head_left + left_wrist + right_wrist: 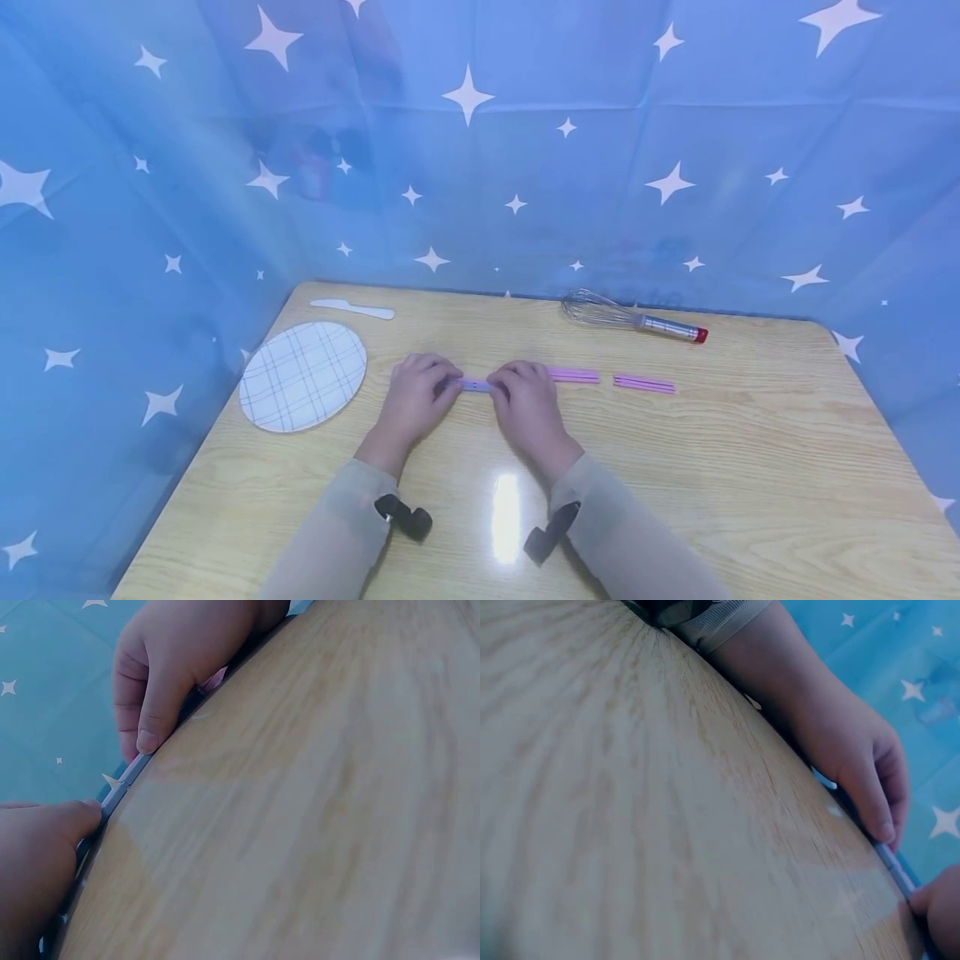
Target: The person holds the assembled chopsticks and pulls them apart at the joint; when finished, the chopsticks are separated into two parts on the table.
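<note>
My left hand (422,396) pinches the left end of a thin blue-purple stick-like strip (476,386), lying on the table. Its right end is pinched by my right hand (527,408), and a small seam shows midway between the hands. In the left wrist view, thumb and fingers of the right hand (180,660) press down on the strip (124,784). The right wrist view has the left hand (855,757) in the same sort of pinch. Just right of my right hand lie thin pink sticks (576,376), then a shorter-looking pink set (643,383). Fingers hide the strip's ends.
A white oval plate with a blue checked pattern (303,377) lies at the left. Behind it is a white plastic knife (352,309). Near the back edge rests a wire whisk (633,318) with a red-tipped handle. A blue star-patterned curtain (510,167) surrounds the wooden table (750,483).
</note>
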Demonstrator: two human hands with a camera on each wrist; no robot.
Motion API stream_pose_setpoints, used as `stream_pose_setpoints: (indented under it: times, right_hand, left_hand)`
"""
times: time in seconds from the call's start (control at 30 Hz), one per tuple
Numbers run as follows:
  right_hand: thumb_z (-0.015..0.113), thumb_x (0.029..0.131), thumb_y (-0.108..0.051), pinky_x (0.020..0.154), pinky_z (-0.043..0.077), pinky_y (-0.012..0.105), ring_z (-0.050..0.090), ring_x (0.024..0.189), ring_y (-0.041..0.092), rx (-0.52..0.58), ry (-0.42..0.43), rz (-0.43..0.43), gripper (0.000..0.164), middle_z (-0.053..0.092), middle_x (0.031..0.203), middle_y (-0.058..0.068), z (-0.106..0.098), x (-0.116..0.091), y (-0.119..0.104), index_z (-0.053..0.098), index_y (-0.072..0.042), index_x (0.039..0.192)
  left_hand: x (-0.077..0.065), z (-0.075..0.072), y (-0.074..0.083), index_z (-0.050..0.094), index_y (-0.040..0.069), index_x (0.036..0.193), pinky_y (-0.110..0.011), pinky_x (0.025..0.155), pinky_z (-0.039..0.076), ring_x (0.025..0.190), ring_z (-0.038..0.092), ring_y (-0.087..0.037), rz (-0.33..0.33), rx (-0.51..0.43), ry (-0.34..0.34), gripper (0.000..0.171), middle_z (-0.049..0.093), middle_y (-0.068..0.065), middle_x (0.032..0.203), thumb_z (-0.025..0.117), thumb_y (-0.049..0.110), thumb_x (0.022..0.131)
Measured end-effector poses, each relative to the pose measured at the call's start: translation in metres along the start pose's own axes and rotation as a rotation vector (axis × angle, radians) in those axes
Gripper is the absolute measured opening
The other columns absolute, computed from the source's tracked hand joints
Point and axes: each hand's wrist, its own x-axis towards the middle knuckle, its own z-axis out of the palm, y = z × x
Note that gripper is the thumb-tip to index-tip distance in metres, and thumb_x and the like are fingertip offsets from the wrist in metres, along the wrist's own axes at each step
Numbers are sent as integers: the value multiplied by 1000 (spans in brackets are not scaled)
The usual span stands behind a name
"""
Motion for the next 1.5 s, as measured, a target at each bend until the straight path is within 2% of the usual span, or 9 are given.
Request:
stream_pose_setpoints:
  times: [0.4,0.87,1.07,1.3,1.5]
  right_hand:
    - [75,100,-18,108,41,48,57,115,25,34,-23,18,15,72,114,-1,-2,-4,-4,78,-14,115]
    - [80,95,-13,99,46,45,61,103,26,57,63,-51,12,75,103,1,-1,-4,0,80,-13,107]
    - [81,95,-12,95,48,42,62,99,24,86,98,-76,9,76,98,-1,-1,-2,1,81,-13,104]
    - [81,97,-16,94,47,40,61,99,21,75,95,-76,8,75,97,-3,-1,-1,1,81,-14,104]
    - [79,99,-19,93,48,40,59,100,20,97,93,-70,9,72,99,-3,-3,-1,0,80,-13,106]
  left_hand:
    - [-3,-3,2,79,20,110,-51,108,41,116,60,-21,-54,-41,-13,17,73,6,115,81,31,97]
    - [-1,-3,2,80,22,107,-49,110,39,112,60,-18,-92,-107,-18,13,74,10,110,83,25,95]
    - [1,-3,0,81,23,103,-51,108,41,111,63,-19,-96,-149,12,9,76,9,107,84,22,94]
    - [1,-2,-2,80,24,103,-49,109,41,114,61,-17,-100,-118,5,6,75,11,109,81,26,97]
    - [1,-1,0,80,25,105,-46,104,39,113,59,-16,-56,-100,36,8,74,12,109,80,28,98]
